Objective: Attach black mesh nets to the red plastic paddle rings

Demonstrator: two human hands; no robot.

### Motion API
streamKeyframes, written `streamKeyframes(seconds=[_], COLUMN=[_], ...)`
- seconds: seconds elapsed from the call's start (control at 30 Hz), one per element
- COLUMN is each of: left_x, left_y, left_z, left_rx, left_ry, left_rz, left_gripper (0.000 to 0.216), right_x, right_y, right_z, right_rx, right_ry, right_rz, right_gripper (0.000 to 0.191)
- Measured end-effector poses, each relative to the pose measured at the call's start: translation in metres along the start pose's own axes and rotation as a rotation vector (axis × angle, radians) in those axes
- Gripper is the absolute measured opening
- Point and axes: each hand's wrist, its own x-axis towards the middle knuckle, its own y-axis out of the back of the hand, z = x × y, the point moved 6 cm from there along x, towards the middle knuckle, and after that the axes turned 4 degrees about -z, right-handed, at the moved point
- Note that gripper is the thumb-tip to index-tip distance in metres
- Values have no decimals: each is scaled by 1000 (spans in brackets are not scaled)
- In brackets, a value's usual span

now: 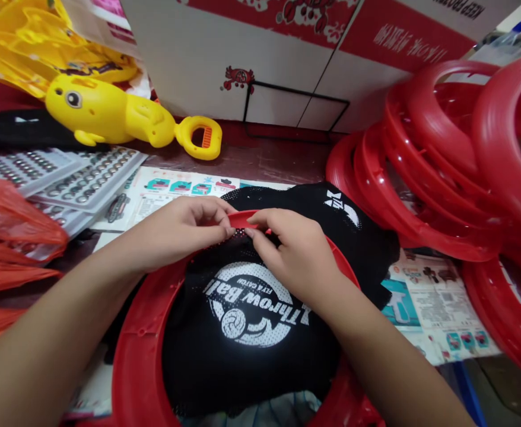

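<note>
A red plastic ring (138, 350) lies in front of me with a black mesh net (242, 356) stretched across it; the net bears a white "Throw Ball" print. My left hand (178, 228) and my right hand (298, 252) meet at the ring's far rim. Both pinch the edge of the net against the red rim there, fingers closed. More black mesh (353, 237) spills beyond the ring to the right.
A heap of red rings (447, 172) fills the right side. A yellow toy launcher (113, 115) lies at the back left, before a white and red carton (242, 59). Trays of button batteries (78, 184) and orange mesh bags (6, 237) sit left. Printed leaflets (438, 302) cover the table.
</note>
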Motion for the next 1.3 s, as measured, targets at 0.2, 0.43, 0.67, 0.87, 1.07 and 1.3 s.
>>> streamKeyframes(seconds=[0.2, 0.43, 0.67, 0.87, 1.07, 1.3], left_x=[1, 0, -2, -4, -9, -14], left_y=[-1, -1, -1, -7, -11, -17], left_z=[0, 1, 4, 6, 20, 27], left_rx=[29, 78, 194, 125, 262, 396], left_ry=[-14, 3, -5, -56, -198, -253], left_rz=[4, 40, 93, 44, 49, 9], left_gripper=[11, 13, 11, 16, 17, 17], right_x=[-2, -10, -10, -8, -8, -5], right_y=[-3, -7, -9, 15, 16, 16], right_z=[-1, -7, -5, 6, 13, 16], right_rx=[-43, -246, -273, 59, 86, 67], right_ry=[28, 185, 129, -82, -126, -132], right_rz=[-59, -108, -191, -84, -26, -1], right_gripper=[20, 29, 25, 26, 30, 30])
